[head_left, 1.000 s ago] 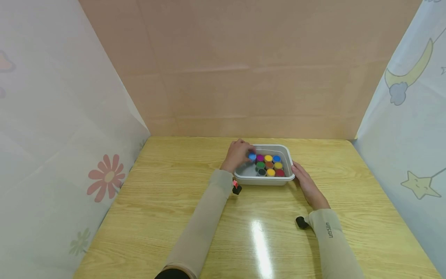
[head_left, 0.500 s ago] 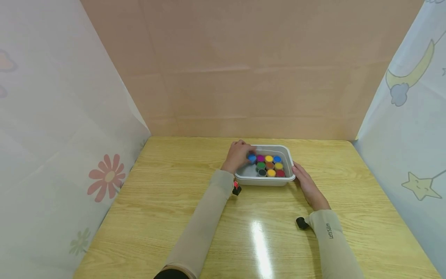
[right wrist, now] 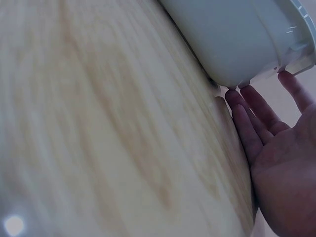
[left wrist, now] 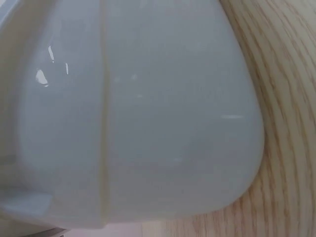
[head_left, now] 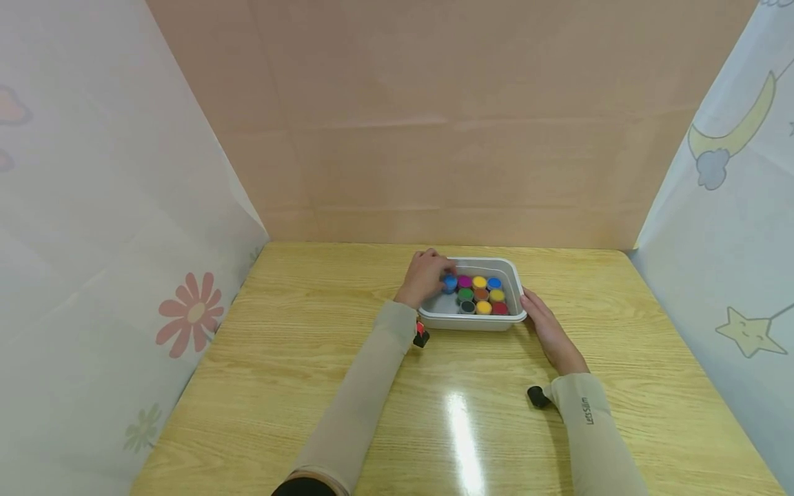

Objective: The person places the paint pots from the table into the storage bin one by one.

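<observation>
At the back of the table stands a white rectangular tray point(head_left: 465, 322), holding rows of small round paint pots with coloured lids. My left hand point(head_left: 423, 277) reaches over its left end and pinches a blue-lidded paint pot point(head_left: 449, 284) beside the purple-lidded pot point(head_left: 464, 282). The tray's outer wall point(left wrist: 173, 108) fills most of the left wrist view, where the hand is out of sight. My right hand point(head_left: 548, 331) rests against the tray's right end. In the right wrist view its fairly straight fingers point(right wrist: 261, 106) touch the wall near the tray's bottom corner.
Green point(head_left: 465, 295), brown, yellow, red and black lids fill the tray's middle and right side. Its bare floor point(head_left: 439, 304) shows at the front left. A brown paper screen point(head_left: 434, 165) rises behind the wooden table point(head_left: 298, 331), with printed white sheets at both sides.
My left hand has lowered the blue-lidded pot slightly, in line with the purple one. The right hand keeps its place at the tray's end.
</observation>
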A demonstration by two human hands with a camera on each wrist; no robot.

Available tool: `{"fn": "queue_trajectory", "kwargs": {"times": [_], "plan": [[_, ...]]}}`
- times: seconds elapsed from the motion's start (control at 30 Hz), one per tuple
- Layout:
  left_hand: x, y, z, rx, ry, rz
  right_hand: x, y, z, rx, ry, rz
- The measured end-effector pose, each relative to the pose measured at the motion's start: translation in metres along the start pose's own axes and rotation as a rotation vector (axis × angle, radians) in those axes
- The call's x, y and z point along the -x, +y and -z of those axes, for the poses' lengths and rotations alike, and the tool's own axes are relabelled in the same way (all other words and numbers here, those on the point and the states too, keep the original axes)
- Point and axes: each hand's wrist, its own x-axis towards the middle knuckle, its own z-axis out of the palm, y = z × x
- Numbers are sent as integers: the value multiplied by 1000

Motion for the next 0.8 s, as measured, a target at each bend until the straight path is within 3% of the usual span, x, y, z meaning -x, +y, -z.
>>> {"fn": "queue_trajectory", "kwargs": {"times": [0.23, 0.4, 0.8], "plan": [[-1, -1, 1, 15, 10, 1, 1, -2, 0, 2, -1, 0], [2, -7, 5, 76, 29, 11, 1, -1, 0, 4, 4, -12], [26, -29, 18, 214, 134, 0, -1, 2, 1, 24, 7, -12]]}}
